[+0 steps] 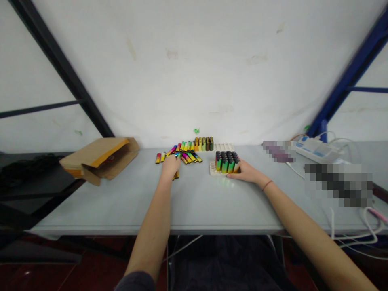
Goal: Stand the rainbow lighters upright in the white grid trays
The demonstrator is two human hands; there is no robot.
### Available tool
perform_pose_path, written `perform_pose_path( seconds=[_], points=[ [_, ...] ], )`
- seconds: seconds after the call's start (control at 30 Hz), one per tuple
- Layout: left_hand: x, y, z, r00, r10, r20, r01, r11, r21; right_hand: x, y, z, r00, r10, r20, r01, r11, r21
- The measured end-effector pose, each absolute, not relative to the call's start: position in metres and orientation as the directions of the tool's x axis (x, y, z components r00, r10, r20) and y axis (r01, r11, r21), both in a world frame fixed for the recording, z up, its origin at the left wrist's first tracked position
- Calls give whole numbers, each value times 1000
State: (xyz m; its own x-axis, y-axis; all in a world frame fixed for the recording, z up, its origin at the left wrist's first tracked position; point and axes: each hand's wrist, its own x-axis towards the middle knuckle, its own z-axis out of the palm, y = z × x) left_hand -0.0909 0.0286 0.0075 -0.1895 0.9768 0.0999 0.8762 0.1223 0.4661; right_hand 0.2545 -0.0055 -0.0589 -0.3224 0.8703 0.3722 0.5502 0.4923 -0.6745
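Observation:
Colourful lighters (189, 157) lie in a loose pile at the middle of the table. My left hand (171, 165) reaches down over the near side of this pile, its back towards me. Its fingertips are mostly hidden, so a grip on a lighter cannot be made out. To the right, a white slotted tray (213, 169) holds several upright rows of black-topped rainbow lighters (227, 163). My right hand (247, 171) grips the tray's right end, thumb along the front edge and fingers mostly hidden behind the lighters. The slots at the tray's left end show bare.
Behind, by the wall, stand a block of upright yellow-green pieces (204, 144) and another white slotted tray (224, 147). An opened cardboard box (97, 157) lies at the left. A power strip (318, 149), white cables and blurred-out items occupy the right side.

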Motion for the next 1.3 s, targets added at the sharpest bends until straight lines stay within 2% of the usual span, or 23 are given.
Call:
perform_pose_path(
  seconds=[0.07, 0.13, 0.17, 0.23, 0.3, 0.37, 0.47, 0.63, 0.93, 1.13, 1.3],
  points=[
    [-88, 31, 9, -208, 967, 146, 721, 51, 691, 254, -6, -59, -332, 869, 366, 546, 494, -677],
    [-81, 31, 11, -207, 973, 105, 412, -10, 911, 254, -6, -58, -336, 867, 368, 540, 498, -679],
    [-76, 31, 12, -192, 979, 63, 223, -19, 975, 254, -6, -58, -335, 866, 370, 534, 498, -683],
    [-63, 29, 12, -139, 990, -6, -103, -9, 995, 253, -7, -57, -334, 866, 372, 517, 498, -696],
    [-49, 26, 10, -98, 994, -38, -268, 11, 963, 253, -7, -57, -335, 865, 373, 504, 499, -705],
    [-34, 22, 5, -101, 993, -58, -309, 24, 951, 253, -7, -57, -342, 864, 370, 506, 501, -702],
    [-16, 14, -5, -110, 994, -10, -278, -21, 960, 254, -6, -58, -351, 860, 371, 515, 508, -690],
    [4, 2, -17, 41, 997, 57, -235, -46, 971, 253, -5, -59, -337, 854, 396, 507, 519, -688],
    [14, -10, -12, 188, 975, -122, -346, 182, 920, 254, -5, -58, -345, 860, 377, 513, 508, -692],
    [9, -12, -9, 168, 975, -148, -329, 197, 924, 253, -6, -58, -340, 863, 373, 526, 503, -686],
    [7, -10, -4, 78, 971, -225, -425, 236, 874, 254, -6, -59, -342, 865, 368, 508, 500, -701]
  ],
)
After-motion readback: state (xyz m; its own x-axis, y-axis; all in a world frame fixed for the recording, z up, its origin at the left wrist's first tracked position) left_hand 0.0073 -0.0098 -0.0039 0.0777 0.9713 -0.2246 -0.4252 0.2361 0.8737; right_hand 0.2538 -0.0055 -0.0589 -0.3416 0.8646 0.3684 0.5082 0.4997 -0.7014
